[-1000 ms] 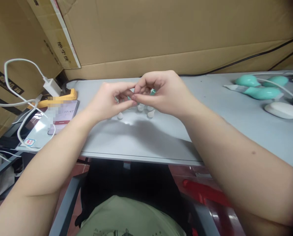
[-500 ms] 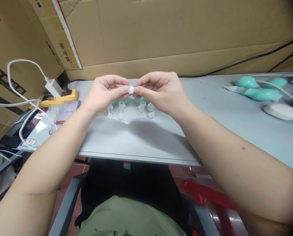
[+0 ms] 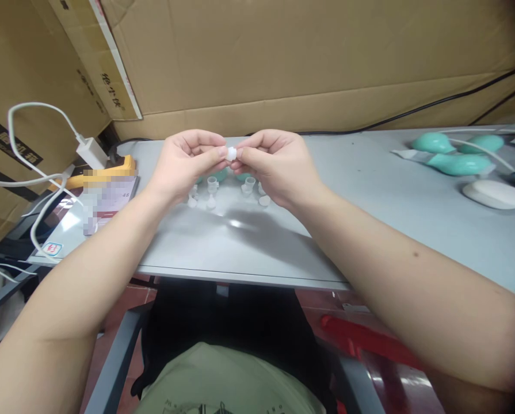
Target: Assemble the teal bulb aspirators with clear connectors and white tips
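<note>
My left hand [image 3: 192,158] and my right hand [image 3: 272,158] meet above the table, each closed in a pinch. Between their fingertips is a small white plastic piece [image 3: 231,153], gripped from both sides. Its exact kind is too small to make out. Below my hands, several small clear plastic fittings stand in a row, among them a cup-shaped one [image 3: 213,185] and another [image 3: 249,185]. Flat white caps, such as one cap [image 3: 264,200], lie in front of them. Teal bulbs [image 3: 220,175] stand behind, mostly hidden by my fingers.
On the grey table's [image 3: 326,230] right side lie several teal bulbs [image 3: 432,142] and a white mouse-shaped object [image 3: 496,194]. To the left are a phone [image 3: 121,198], a yellow object [image 3: 128,167], a white charger [image 3: 92,152] and looping cables. Cardboard [image 3: 283,63] walls the back.
The white piece now shows more between my fingertips, its pose slightly turned. My right fingers have shifted a little, and the whole view has moved slightly.
</note>
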`<state>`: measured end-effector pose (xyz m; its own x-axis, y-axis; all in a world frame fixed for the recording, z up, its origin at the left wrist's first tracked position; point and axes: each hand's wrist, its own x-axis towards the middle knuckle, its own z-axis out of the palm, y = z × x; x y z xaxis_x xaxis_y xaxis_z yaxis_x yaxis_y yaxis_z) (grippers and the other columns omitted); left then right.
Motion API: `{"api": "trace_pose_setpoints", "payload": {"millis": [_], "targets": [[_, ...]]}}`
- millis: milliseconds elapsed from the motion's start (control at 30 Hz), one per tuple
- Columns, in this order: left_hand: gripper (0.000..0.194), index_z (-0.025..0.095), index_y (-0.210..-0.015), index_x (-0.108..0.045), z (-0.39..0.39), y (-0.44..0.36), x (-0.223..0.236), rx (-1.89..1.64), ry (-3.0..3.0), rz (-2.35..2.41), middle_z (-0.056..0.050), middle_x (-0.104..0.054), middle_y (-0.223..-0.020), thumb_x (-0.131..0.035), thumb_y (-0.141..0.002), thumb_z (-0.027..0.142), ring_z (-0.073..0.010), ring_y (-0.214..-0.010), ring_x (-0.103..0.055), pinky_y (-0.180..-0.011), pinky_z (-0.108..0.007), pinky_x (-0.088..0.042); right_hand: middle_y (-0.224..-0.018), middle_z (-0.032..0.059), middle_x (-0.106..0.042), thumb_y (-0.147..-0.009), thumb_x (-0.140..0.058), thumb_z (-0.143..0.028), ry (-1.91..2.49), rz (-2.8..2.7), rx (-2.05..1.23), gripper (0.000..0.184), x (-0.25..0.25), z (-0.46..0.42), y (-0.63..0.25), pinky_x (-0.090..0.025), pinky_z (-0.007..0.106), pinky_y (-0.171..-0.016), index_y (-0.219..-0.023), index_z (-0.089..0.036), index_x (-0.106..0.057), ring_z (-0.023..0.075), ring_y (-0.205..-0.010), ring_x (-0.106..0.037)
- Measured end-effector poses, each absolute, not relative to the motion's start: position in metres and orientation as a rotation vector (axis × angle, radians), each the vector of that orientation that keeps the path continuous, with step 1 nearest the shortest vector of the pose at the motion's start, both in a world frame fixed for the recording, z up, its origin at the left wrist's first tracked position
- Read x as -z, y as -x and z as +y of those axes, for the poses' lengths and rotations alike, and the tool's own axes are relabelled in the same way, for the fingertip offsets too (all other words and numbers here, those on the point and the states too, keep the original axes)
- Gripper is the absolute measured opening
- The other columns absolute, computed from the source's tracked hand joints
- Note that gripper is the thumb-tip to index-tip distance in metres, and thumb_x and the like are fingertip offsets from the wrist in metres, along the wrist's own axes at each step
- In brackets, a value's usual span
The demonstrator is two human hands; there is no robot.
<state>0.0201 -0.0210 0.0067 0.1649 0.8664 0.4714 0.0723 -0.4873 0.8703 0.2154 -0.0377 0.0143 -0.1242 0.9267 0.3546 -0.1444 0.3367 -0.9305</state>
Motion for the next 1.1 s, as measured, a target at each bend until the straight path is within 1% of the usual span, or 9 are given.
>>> {"api": "trace_pose_setpoints", "payload": {"millis": [133,300,467,567,633,700,833,900,1100], "targets": [[0.025,0.023,-0.102,-0.074,-0.017,-0.022,-0.002,-1.45,-1.75,0.95,-0.001,-0.08,-0.09,-0.087,-0.095,0.043,-0.0183,-0.088,-0.084,-0.086,-0.035,-0.074,-0.08,0.0035,-0.079,-0.085,-0.085,-0.017,0.78,-1.351,-1.086,0.017,-0.016,-0.043,-0.214,-0.067,0.032,-0.077,-0.071,-0.021,-0.077,0.0151,-0.075,-0.074],[0.03,0.024,-0.108,-0.072,-0.016,-0.023,-0.001,-1.473,-1.811,1.013,-0.002,-0.08,-0.093,-0.081,-0.1,0.052,-0.0178,-0.093,-0.084,-0.085,-0.031,-0.073,-0.083,0.0034,-0.08,-0.086,-0.092,-0.027,0.778,-1.359,-1.078,0.019,-0.017,-0.046,-0.213,-0.068,0.033,-0.079,-0.074,-0.022,-0.078,0.0163,-0.077,-0.075],[0.025,0.024,-0.109,-0.073,-0.017,-0.019,-0.006,-1.439,-1.824,0.984,-0.002,-0.08,-0.096,-0.08,-0.102,0.047,-0.019,-0.096,-0.085,-0.087,-0.035,-0.074,-0.089,0.0033,-0.081,-0.078,-0.103,-0.044,0.664,-1.395,-1.134,0.032,-0.013,-0.039,-0.218,-0.067,0.033,-0.08,-0.083,-0.022,-0.079,0.0165,-0.079,-0.075],[0.022,0.024,-0.108,-0.074,-0.018,-0.015,-0.009,-1.396,-1.858,0.978,-0.001,-0.08,-0.094,-0.081,-0.102,0.044,-0.0199,-0.094,-0.085,-0.085,-0.036,-0.075,-0.089,0.0035,-0.081,-0.072,-0.105,-0.05,0.635,-1.402,-1.247,0.041,-0.011,-0.033,-0.222,-0.067,0.033,-0.08,-0.082,-0.022,-0.078,0.0166,-0.08,-0.076],[0.022,0.024,-0.108,-0.074,-0.019,-0.014,-0.01,-1.378,-1.894,0.98,-0.001,-0.08,-0.093,-0.082,-0.101,0.044,-0.0204,-0.093,-0.085,-0.084,-0.037,-0.075,-0.088,0.0033,-0.081,-0.073,-0.105,-0.048,0.64,-1.39,-1.298,0.04,-0.011,-0.032,-0.224,-0.068,0.033,-0.081,-0.082,-0.022,-0.076,0.0165,-0.08,-0.077],[0.022,0.024,-0.107,-0.073,-0.019,-0.013,-0.011,-1.368,-1.901,0.974,0.0,-0.08,-0.092,-0.082,-0.101,0.043,-0.0199,-0.093,-0.085,-0.083,-0.036,-0.075,-0.088,0.0027,-0.081,-0.076,-0.104,-0.043,0.644,-1.371,-1.315,0.035,-0.011,-0.032,-0.223,-0.068,0.033,-0.082,-0.083,-0.022,-0.077,0.0164,-0.08,-0.077],[0.02,0.025,-0.106,-0.072,-0.018,-0.017,-0.009,-1.387,-1.871,0.968,0.001,-0.079,-0.092,-0.08,-0.102,0.042,-0.0176,-0.092,-0.085,-0.084,-0.034,-0.075,-0.089,0.0025,-0.082,-0.083,-0.099,-0.034,0.679,-1.341,-1.284,0.022,-0.014,-0.037,-0.22,-0.069,0.033,-0.081,-0.086,-0.022,-0.08,0.0161,-0.081,-0.077],[0.021,0.025,-0.105,-0.071,-0.017,-0.019,-0.007,-1.42,-1.846,0.964,0.0,-0.079,-0.092,-0.08,-0.103,0.044,-0.0169,-0.091,-0.085,-0.084,-0.033,-0.075,-0.091,0.0033,-0.083,-0.083,-0.098,-0.034,0.695,-1.341,-1.245,0.021,-0.014,-0.039,-0.218,-0.069,0.032,-0.081,-0.088,-0.022,-0.082,0.0166,-0.082,-0.077],[0.03,0.025,-0.104,-0.069,-0.015,-0.021,-0.005,-1.468,-1.786,0.935,0.001,-0.077,-0.087,-0.084,-0.098,0.05,-0.0179,-0.091,-0.085,-0.084,-0.033,-0.074,-0.088,0.0035,-0.082,-0.07,-0.106,-0.051,0.663,-1.359,-1.166,0.042,-0.013,-0.041,-0.218,-0.071,0.034,-0.08,-0.079,-0.023,-0.076,0.0181,-0.081,-0.077]]}}
